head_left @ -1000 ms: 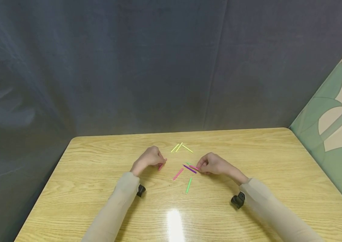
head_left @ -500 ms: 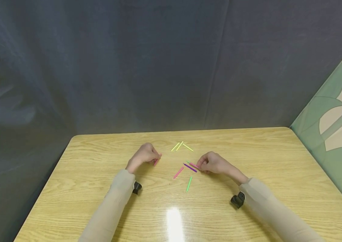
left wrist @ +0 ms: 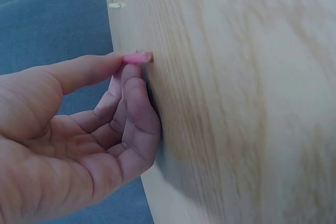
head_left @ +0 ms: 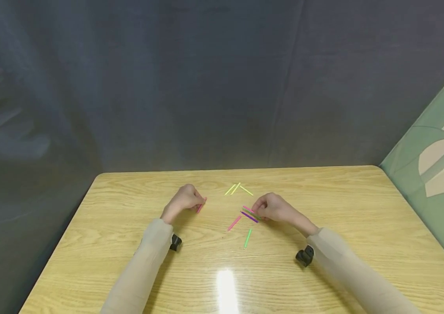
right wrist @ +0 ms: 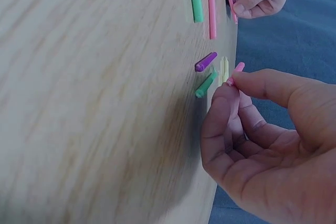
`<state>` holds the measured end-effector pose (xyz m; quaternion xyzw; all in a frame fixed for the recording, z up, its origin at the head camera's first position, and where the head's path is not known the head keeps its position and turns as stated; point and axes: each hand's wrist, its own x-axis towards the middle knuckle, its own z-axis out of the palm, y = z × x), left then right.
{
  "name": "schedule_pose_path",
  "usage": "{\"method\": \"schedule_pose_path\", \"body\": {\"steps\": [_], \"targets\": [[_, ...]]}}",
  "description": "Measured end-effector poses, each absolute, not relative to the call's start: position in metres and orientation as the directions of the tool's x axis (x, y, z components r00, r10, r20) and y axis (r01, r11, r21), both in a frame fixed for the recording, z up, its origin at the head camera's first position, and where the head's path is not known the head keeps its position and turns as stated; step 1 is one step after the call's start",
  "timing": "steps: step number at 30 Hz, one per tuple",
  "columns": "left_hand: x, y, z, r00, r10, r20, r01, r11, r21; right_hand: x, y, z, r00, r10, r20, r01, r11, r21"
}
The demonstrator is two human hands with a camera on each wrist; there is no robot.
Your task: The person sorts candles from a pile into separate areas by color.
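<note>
My left hand (head_left: 184,200) pinches a thin pink stick (left wrist: 137,58) between thumb and index finger, close to the tabletop on the left. On the other side my right hand (head_left: 274,207) pinches another pink stick (right wrist: 239,69) by thumb and fingertips. Just below it lie a green stick (right wrist: 206,83) and a purple stick (right wrist: 206,61), side by side. Between the hands rests a third pink stick (head_left: 234,223), with a second green stick (head_left: 248,238) nearer to me. The other fingers of both hands are curled in.
Several yellow sticks (head_left: 235,189) lie farther back on the wooden table (head_left: 127,270), some leaning close together. A dark curtain (head_left: 206,87) hangs behind the table's back edge. Patterned fabric (head_left: 442,174) borders the right side.
My left hand has moved left and a little back with its pink stick. The right hand has shifted its pink stick slightly back, so more of the green one shows. The head view has shifted slightly.
</note>
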<state>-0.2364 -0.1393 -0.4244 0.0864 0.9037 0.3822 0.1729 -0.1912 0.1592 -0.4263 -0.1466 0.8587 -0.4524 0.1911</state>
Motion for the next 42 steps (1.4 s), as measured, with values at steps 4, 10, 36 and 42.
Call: {"method": "schedule_pose_path", "body": {"steps": [4, 10, 36, 42], "targets": [[-0.2368, -0.1396, -0.4246, -0.928, 0.285, -0.241, 0.025, 0.692, 0.722, -0.1917, 0.1590, -0.4283, -0.879, -0.437, -0.189, -0.091, 0.544, -0.834], [-0.2388, -0.1409, -0.4276, -0.928, 0.279, -0.245, 0.018, 0.692, 0.722, -0.1930, 0.1573, -0.4303, -0.876, -0.446, -0.185, -0.098, 0.540, -0.836], [-0.2421, -0.1417, -0.4294, -0.925, 0.290, -0.246, 0.035, 0.709, 0.704, -0.1976, 0.1543, -0.4312, -0.887, -0.425, -0.180, -0.101, 0.559, -0.823], [-0.2430, -0.1411, -0.4295, -0.924, 0.294, -0.246, 0.042, 0.716, 0.696, -0.1978, 0.1512, -0.4297, -0.891, -0.420, -0.174, -0.108, 0.567, -0.817]]}}
